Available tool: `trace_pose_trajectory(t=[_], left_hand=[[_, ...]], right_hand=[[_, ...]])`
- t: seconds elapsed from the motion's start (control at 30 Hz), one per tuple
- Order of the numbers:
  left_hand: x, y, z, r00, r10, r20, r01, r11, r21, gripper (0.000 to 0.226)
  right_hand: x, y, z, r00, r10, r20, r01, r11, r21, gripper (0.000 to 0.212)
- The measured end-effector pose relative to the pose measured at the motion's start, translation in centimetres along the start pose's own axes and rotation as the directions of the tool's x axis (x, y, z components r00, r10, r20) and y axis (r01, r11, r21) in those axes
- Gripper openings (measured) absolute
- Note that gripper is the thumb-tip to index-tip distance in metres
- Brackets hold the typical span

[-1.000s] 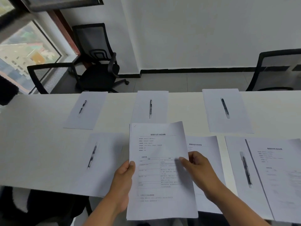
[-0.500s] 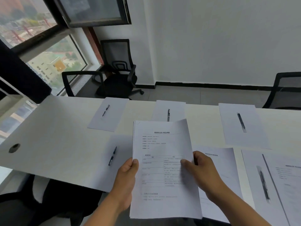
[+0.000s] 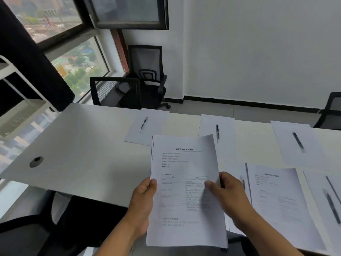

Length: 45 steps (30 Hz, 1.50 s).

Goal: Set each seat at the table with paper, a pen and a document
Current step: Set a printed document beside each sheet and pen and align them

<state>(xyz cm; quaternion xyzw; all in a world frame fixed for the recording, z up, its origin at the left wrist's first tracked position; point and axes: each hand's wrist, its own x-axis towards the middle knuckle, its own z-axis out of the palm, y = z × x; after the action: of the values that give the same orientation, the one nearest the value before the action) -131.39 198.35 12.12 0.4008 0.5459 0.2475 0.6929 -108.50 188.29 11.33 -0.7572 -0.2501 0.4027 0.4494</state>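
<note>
I hold a stack of printed documents [image 3: 184, 163] upright above the white table's [image 3: 83, 145] near edge. My left hand [image 3: 144, 202] grips its left edge, thumb on top. My right hand [image 3: 228, 198] pinches the right edge, thumb on the top sheet, and is blurred. Along the far side lie three blank papers [image 3: 153, 119] [image 3: 225, 145] [image 3: 287, 137], each with a pen [image 3: 143, 123] [image 3: 217, 132] [image 3: 298, 142]. A laid document [image 3: 276, 200] rests right of my hands, beside a partly hidden pen [image 3: 243, 183]. Further right lies another paper with a pen [image 3: 332, 206].
Black mesh chairs stand behind the table at the far left [image 3: 114, 91], by the window [image 3: 145, 71] and at the far right [image 3: 330, 111]. Another chair [image 3: 27, 233] sits under the near left edge. A round cable hole [image 3: 36, 161] marks the table's left end.
The view has swung left and up, bringing the window and the table's left end into sight. Both hands still hold the stack; the near-left paper and pen are now hidden behind it.
</note>
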Motion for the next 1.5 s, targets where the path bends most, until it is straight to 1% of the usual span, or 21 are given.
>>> trace_pose_trajectory(t=[0.17,0.3,0.4,0.57,0.73,0.93,1.07,1.23,1.4,1.5], left_hand=[[0.5,0.8,-4.8,1.0,0.001,0.024,-0.001,1.0,-0.004,0.036],[1.4,0.7,-6.5,0.999,-0.033,0.023,0.033,0.999,-0.021,0.036],[2.2,0.6,-6.7,0.998,-0.049,0.03,0.05,0.997,-0.058,0.035],[4.2,1.4,-6.4,0.998,-0.051,0.037,0.053,0.997,-0.05,0.034],[6.8,3.0,-6.3,0.998,-0.06,0.022,0.061,0.997,-0.042,0.034],[9.3,3.7,-6.0,0.995,-0.093,-0.029,0.092,0.994,-0.057,0.033],[10.5,4.1,-6.2,0.991,-0.13,-0.024,0.128,0.989,-0.076,0.034],[13.3,4.7,-7.0,0.985,-0.172,-0.001,0.171,0.984,-0.053,0.034],[16.0,5.0,-8.3,0.977,-0.205,0.054,0.203,0.978,0.04,0.036],[17.7,5.1,-9.1,0.974,-0.211,0.078,0.204,0.974,0.096,0.036]], right_hand=[[-1.1,-0.8,4.6,1.0,-0.012,-0.025,0.012,1.0,-0.017,0.028],[-1.2,-1.1,6.6,0.999,-0.011,-0.053,0.007,0.998,-0.062,0.032],[-0.7,-1.3,7.1,0.998,-0.005,-0.059,0.0,0.997,-0.079,0.035],[1.7,-1.1,7.5,0.998,0.016,-0.066,-0.02,0.998,-0.062,0.031],[4.9,-1.7,8.2,0.999,0.037,-0.026,-0.039,0.997,-0.06,0.025],[8.3,-2.2,8.5,1.0,0.014,0.012,-0.012,0.993,-0.114,0.031],[9.4,-1.7,9.0,0.999,0.041,0.023,-0.039,0.994,-0.105,0.029],[10.7,-1.4,10.3,0.996,0.085,-0.002,-0.085,0.994,-0.068,0.031],[11.5,-1.2,11.8,0.991,0.126,-0.048,-0.127,0.991,-0.03,0.037],[11.9,-0.9,12.9,0.985,0.154,-0.084,-0.154,0.988,0.003,0.033]])
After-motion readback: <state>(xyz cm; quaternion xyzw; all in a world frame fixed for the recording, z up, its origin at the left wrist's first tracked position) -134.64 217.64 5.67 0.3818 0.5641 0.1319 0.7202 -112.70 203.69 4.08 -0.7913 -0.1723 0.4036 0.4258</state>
